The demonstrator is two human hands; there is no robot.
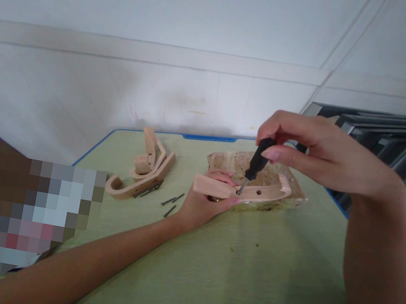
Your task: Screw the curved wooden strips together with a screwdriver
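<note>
My right hand [299, 143] is closed around the black handle of a screwdriver [258, 159]. Its metal tip points down into a hole near the middle of a pale wooden hook [267, 190], whose curved end lies to the right. A second dark hole shows farther along the wood. My left hand [204, 199] is wrapped round the hook's straight end, fingers behind and thumb in front, close to the screwdriver tip. Beneath the hook is a brown speckled block [232, 161] in clear plastic wrap. Whether a screw sits under the tip is hard to make out.
Several more wooden hooks [159, 176] lie piled on the left of the green table [262, 283], with loose dark screws [169, 211] near them. Dark flat panels [383, 131] lean at the right. A white wall [158, 92] stands behind. A pixelated patch covers the left edge.
</note>
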